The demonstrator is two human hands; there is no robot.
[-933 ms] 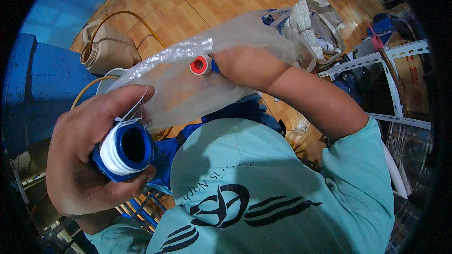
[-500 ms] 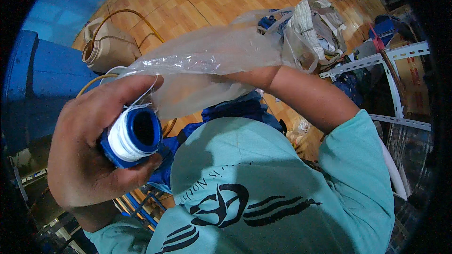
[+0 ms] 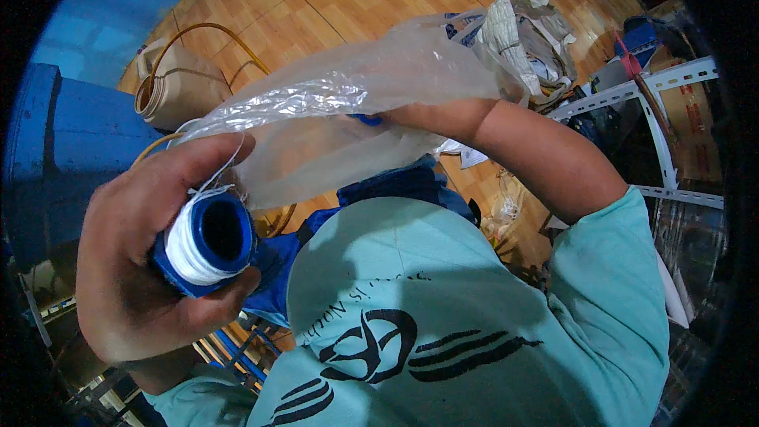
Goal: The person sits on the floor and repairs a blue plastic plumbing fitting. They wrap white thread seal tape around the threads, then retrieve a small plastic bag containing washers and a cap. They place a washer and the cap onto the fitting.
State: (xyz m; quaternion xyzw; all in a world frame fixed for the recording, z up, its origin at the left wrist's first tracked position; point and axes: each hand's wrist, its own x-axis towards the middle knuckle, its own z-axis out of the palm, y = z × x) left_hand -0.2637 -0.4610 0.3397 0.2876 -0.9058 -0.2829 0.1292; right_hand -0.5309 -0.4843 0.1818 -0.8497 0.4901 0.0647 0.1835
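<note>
My left hand (image 3: 126,245) is wrapped round a blue hollow spool (image 3: 213,241) wound with white string (image 3: 190,247). Its open end faces up, and loose strands run up past my index finger. A translucent plastic bag (image 3: 316,95) stretches from beside that hand across to the right, creased and shiny along its upper fold. My right forearm reaches in from the right, and my right hand (image 3: 407,116) goes into or behind the plastic. Its fingers are hidden there. A small bit of something blue (image 3: 368,119) shows beside it, too covered to name.
A beige jerrycan (image 3: 186,87) with a yellowish hose (image 3: 213,26) stands on the wood-patterned floor (image 3: 340,0). Left of it is a large blue container (image 3: 71,150). A white sack (image 3: 545,39) sits at far right, near a perforated white metal frame (image 3: 656,91).
The spool and my left hand have shifted slightly left and down. My right forearm sits a little farther right, the plastic has changed its folds, and a bit of blue now shows by my right hand.
</note>
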